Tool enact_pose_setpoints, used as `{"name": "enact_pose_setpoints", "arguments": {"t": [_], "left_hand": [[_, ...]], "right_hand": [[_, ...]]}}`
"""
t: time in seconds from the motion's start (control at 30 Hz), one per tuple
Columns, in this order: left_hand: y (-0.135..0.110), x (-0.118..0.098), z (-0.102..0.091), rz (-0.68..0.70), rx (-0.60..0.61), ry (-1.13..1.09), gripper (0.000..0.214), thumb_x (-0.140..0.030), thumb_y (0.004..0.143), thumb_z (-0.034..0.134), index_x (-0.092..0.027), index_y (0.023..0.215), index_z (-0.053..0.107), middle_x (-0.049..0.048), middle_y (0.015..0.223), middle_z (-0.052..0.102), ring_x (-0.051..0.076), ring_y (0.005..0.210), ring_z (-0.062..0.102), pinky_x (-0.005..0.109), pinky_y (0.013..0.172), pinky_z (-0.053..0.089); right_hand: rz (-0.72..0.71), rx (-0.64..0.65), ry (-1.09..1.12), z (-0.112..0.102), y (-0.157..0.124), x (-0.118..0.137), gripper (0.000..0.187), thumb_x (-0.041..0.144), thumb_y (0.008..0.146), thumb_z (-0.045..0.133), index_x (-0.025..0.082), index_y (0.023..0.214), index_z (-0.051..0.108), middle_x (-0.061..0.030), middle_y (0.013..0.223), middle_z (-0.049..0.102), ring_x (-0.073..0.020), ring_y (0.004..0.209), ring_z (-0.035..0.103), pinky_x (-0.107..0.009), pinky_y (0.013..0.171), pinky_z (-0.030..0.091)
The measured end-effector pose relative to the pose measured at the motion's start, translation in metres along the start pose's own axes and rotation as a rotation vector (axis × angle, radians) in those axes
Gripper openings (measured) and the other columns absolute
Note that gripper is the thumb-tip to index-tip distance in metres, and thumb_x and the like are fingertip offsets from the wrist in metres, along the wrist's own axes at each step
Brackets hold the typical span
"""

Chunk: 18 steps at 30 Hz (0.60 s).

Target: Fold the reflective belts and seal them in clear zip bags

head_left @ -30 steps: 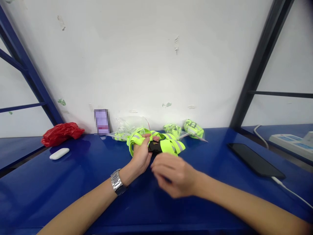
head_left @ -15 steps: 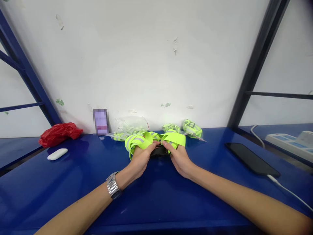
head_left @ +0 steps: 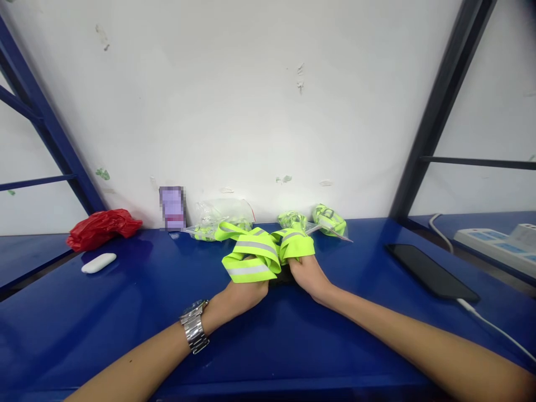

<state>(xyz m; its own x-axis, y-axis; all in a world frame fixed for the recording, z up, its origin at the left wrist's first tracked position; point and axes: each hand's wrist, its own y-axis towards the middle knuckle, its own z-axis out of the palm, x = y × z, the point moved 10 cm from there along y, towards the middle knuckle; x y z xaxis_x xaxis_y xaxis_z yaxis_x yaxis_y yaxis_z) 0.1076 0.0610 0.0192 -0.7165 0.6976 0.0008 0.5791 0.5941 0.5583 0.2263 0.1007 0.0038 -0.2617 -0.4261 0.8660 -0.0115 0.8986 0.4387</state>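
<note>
A fluorescent yellow-green reflective strap with grey stripes lies in loops across both hands above the middle of the table. My left hand, with a silver watch at the wrist, is closed round part of it; loops cover most of its fingers. My right hand grips the strap on the other side, its fingers mostly under a band. A dark piece, perhaps a buckle, shows low between the hands; its shape is largely hidden.
Along the wall lie a clear bag with yellow-green straps and two more bundles, one a bagged bundle. A phone leans there. Left are a red plastic bag and white case; right, a charging phone and power strip.
My left hand has turned over and come slightly nearer, and strap loops now drape over its fingers. The black piece between the hands is more covered. My right hand has shifted only a little.
</note>
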Motion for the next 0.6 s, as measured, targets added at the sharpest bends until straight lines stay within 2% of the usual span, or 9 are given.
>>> {"name": "enact_pose_setpoints", "arguments": {"t": [0.07,0.13,0.23,0.33,0.47,0.53,0.6], "left_hand": [[-0.003,-0.012,0.007,0.065,0.132,-0.009,0.031,-0.015,0.090,0.036,-0.011,0.103,0.064,0.0163,0.104,0.067,0.030,0.105,0.059,0.049,0.100,0.040],[-0.005,-0.023,0.012,0.081,0.287,-0.091,0.034,-0.021,0.096,0.030,-0.014,0.104,0.063,0.0128,0.106,0.067,0.027,0.103,0.060,0.042,0.098,0.043],[-0.004,-0.026,0.009,-0.048,0.400,-0.260,0.040,-0.046,0.099,0.029,-0.020,0.106,0.059,0.0051,0.107,0.066,0.020,0.095,0.062,0.032,0.089,0.048],[-0.002,-0.027,0.006,-0.096,0.441,-0.276,0.048,-0.058,0.095,0.031,-0.020,0.101,0.059,0.0044,0.103,0.066,0.020,0.090,0.062,0.032,0.085,0.048],[0.002,-0.032,0.003,0.001,0.380,-0.209,0.039,-0.051,0.095,0.039,-0.022,0.110,0.059,0.0047,0.112,0.065,0.022,0.101,0.060,0.034,0.091,0.046],[0.005,-0.033,-0.001,0.053,0.307,-0.153,0.036,-0.047,0.093,0.045,-0.023,0.117,0.057,0.0054,0.120,0.062,0.023,0.109,0.057,0.036,0.096,0.044],[0.006,-0.034,-0.003,0.095,0.277,-0.107,0.037,-0.041,0.090,0.050,-0.022,0.122,0.055,0.0065,0.127,0.059,0.025,0.115,0.054,0.038,0.099,0.042]], "right_hand": [[0.015,0.058,0.007,0.004,-0.003,0.003,0.029,0.025,0.082,0.043,0.021,0.107,0.059,-0.0091,0.123,0.058,-0.0233,0.113,0.051,-0.042,0.104,0.035],[0.018,0.105,0.025,0.008,-0.005,0.007,0.029,0.028,0.084,0.041,0.021,0.105,0.059,-0.0082,0.121,0.059,-0.0226,0.112,0.051,-0.041,0.104,0.035],[0.018,0.160,0.014,0.013,-0.006,0.011,0.027,0.029,0.085,0.038,0.022,0.099,0.060,-0.0062,0.112,0.063,-0.0218,0.107,0.053,-0.041,0.104,0.034],[0.014,0.206,0.030,0.018,-0.007,0.012,0.024,0.026,0.083,0.037,0.021,0.090,0.060,-0.0050,0.100,0.064,-0.0219,0.102,0.054,-0.040,0.100,0.037],[0.037,0.275,0.046,0.023,-0.011,0.016,0.016,0.024,0.077,0.042,0.019,0.078,0.058,-0.0040,0.085,0.062,-0.0213,0.084,0.054,-0.036,0.081,0.046],[-0.034,0.334,0.027,0.027,-0.016,0.031,0.019,0.025,0.075,0.047,0.018,0.087,0.060,-0.0041,0.091,0.063,-0.0213,0.085,0.055,-0.035,0.079,0.046],[-0.177,0.390,-0.079,0.032,-0.024,0.054,0.033,0.030,0.075,0.055,0.019,0.106,0.060,-0.0049,0.106,0.062,-0.0235,0.097,0.054,-0.037,0.087,0.044]]}}
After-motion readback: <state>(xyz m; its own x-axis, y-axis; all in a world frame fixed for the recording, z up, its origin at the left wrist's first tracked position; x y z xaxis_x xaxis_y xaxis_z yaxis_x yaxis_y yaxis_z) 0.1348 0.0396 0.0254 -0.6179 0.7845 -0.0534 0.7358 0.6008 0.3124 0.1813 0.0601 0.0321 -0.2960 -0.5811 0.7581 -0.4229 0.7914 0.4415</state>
